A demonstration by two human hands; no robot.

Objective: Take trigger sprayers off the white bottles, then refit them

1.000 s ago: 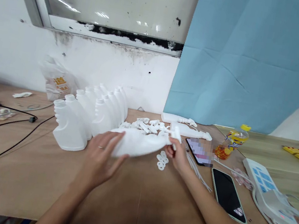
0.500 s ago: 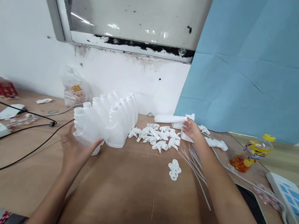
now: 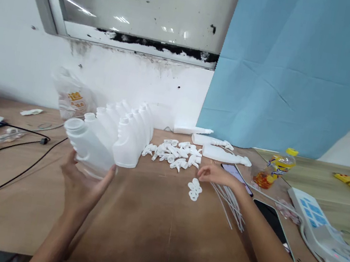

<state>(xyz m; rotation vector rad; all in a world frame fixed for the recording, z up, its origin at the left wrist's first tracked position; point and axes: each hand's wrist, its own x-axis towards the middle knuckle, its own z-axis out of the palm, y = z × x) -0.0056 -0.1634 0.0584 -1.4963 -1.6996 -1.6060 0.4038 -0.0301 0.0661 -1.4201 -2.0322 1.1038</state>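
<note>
Left hand (image 3: 83, 187) now clasps an uncapped bottle (image 3: 91, 148) at ten o'clock, a fresh round, I judge, while the right hand (image 3: 214, 174), gone from the laid bottles (image 3: 208, 141) toward one o'clock, curls beside thin tubes (image 3: 232, 203), any pinch impossible to tell.

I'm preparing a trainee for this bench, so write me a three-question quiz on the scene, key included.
1. Open question: what does the left grip hold?
2. True or false: the cap on the drink bottle is blue.
3. Compared with the pile of spray heads, the white rings lie: A) nearer the person, B) farther from the person, C) underneath it.

Key: 1. A white bottle. 2. False; it is yellow. 3. A.
</note>
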